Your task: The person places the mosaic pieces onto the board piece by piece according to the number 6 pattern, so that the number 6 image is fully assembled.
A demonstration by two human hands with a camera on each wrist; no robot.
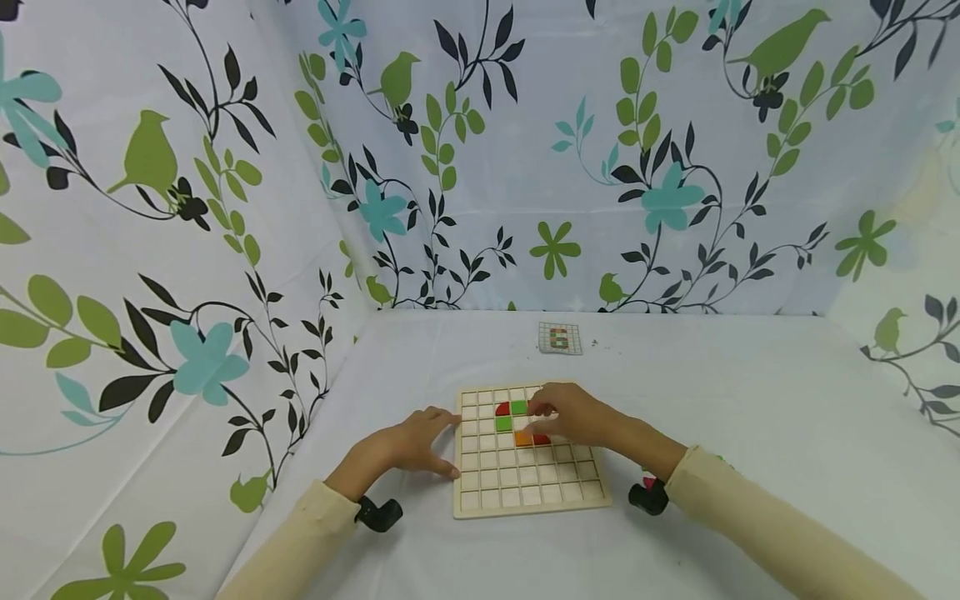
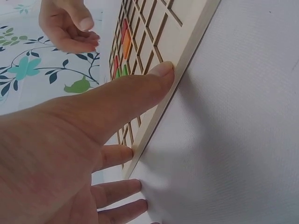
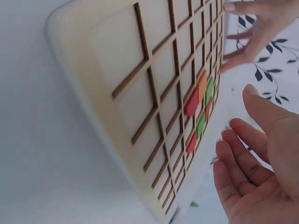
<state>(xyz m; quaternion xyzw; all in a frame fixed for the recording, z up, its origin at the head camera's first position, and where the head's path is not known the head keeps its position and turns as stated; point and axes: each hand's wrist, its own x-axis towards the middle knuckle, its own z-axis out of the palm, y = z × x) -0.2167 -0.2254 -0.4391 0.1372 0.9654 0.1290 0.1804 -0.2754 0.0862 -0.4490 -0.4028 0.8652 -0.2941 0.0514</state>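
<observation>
A wooden grid board lies on the white table, with several colored tiles in its cells. Among them are a green tile, an orange tile and a red tile. My left hand rests along the board's left edge, its thumb on the rim and its other fingers spread beside it. Above the tiles is my right hand, its fingers loosely bent. In the right wrist view, no piece shows between that thumb and the fingertips.
A small card printed with a colored grid pattern lies behind the board. Something red shows on the table beside the right wrist. A patterned cloth hangs at the back and sides of the white table.
</observation>
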